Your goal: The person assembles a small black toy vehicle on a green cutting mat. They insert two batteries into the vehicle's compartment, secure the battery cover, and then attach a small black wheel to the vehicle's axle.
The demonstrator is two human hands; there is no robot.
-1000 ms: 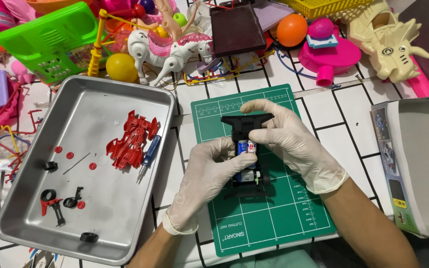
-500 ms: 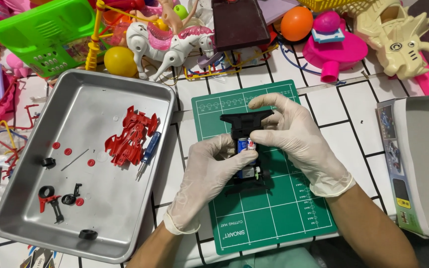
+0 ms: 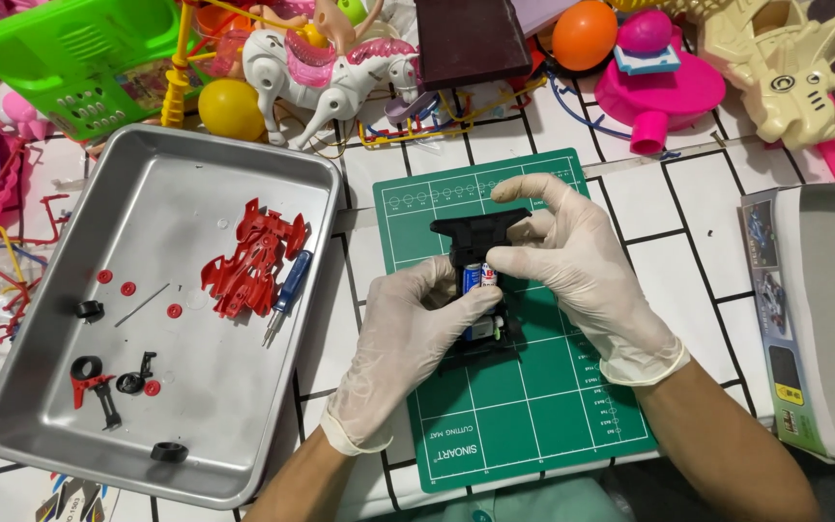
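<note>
1. The left hand (image 3: 408, 338), in a white glove, has its grip closed around the black toy-car chassis (image 3: 480, 290), which it holds just above the green cutting mat (image 3: 524, 416) near the middle of the table (image 3: 688, 184).
2. The right hand (image 3: 572, 261), gloved too, pinches a small blue-and-white battery (image 3: 475, 276) with thumb and fingers; the battery stands in the chassis.
3. To the left lies a metal tray (image 3: 176, 193) holding a red car body shell (image 3: 248, 261), a small blue-handled screwdriver (image 3: 282, 298) touching the shell's right side, loose black wheels (image 3: 89, 309) and red parts.
4. On the far side of the table stand a white toy horse (image 3: 331, 82), a yellow ball (image 3: 231, 108), an orange egg (image 3: 584, 34) and a cream toy dinosaur (image 3: 794, 68).
5. A printed box (image 3: 823, 319) lies at the right edge.
</note>
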